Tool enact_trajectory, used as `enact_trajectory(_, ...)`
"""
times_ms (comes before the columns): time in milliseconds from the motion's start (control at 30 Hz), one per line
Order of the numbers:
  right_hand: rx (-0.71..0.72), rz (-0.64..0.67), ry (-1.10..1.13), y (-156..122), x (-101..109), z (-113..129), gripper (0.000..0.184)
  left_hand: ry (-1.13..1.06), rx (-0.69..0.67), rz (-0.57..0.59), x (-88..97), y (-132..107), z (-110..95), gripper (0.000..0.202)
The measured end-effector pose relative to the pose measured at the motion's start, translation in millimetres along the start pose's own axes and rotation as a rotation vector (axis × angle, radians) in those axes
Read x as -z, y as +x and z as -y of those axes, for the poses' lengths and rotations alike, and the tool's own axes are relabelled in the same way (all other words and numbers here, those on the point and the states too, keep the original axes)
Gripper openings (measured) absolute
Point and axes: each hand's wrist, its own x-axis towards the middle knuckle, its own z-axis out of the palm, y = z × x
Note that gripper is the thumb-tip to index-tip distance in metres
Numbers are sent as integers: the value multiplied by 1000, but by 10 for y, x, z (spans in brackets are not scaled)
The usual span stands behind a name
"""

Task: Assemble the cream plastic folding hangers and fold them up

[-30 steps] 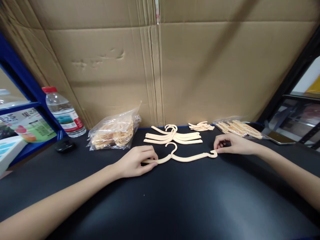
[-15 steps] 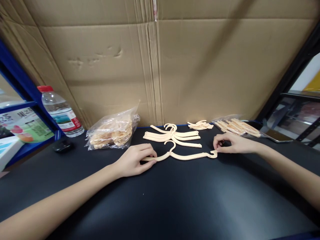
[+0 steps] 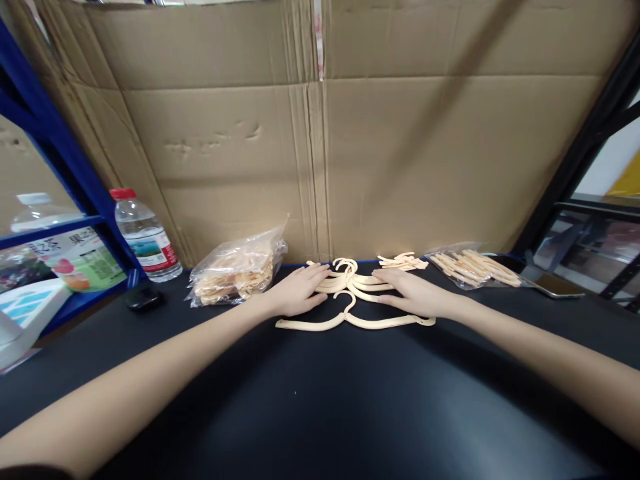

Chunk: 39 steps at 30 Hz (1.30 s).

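Observation:
Several cream hangers [image 3: 370, 281] lie stacked near the back of the table, their hooks pointing away from me. My left hand [image 3: 300, 291] rests over the left ends of the stack, fingers stretched out and thumb apart. At the right ends lies my right hand [image 3: 417, 293], open in the same way. Both hands hide the tips of the stacked arms. Just in front of the stack, a single cream hanger [image 3: 381, 324] lies flat with nobody holding it. A small hook-shaped piece [image 3: 426, 321] sits at its right end, partly below my right hand.
At the back left are a clear bag of cream pieces [image 3: 235, 270], a water bottle [image 3: 147, 237] and a black object [image 3: 143, 298]. Loose small pieces [image 3: 403, 261] and a bag of cream bars [image 3: 473, 267] lie back right. Cardboard [image 3: 425, 167] stands behind the table [image 3: 345, 407].
Both hands have left the front hanger and moved inward and back onto the stack's two ends. The small hooked piece has been let go at the hanger's right end. The view has shifted slightly.

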Motion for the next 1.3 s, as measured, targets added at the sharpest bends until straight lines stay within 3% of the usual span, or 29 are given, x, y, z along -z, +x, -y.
enact_trajectory(167, 26, 21, -18, 191, -97, -34, 28, 54, -16, 35, -80, 154, 111, 44)
enact_trajectory(600, 72, -69, -39, 360, -375, -290, 35, 74, 58, -74, -125, 20, 53, 40)
enact_trajectory(733, 102, -148, -39, 300, -283, -234, 39, 64, 75, -132, -69, -9, -8, 37)
enact_trajectory(867, 136, -255, -28, 78, -16, -29, 36, 46, 64, -231, 98, -147, -158, 30)
enact_trajectory(967, 199, -133, 36, -174, 188, 134, 24, 0, 15, -223, 182, -357, -326, 19)
enact_trajectory(1133, 92, 128, 156, -424, 291, 191, 23, -193, 6, -139, 130, -661, -500, 14)
enact_trajectory(1300, 26, 140, 183, -400, 241, 109, 15, -292, -5, -135, 48, -686, -459, 14)
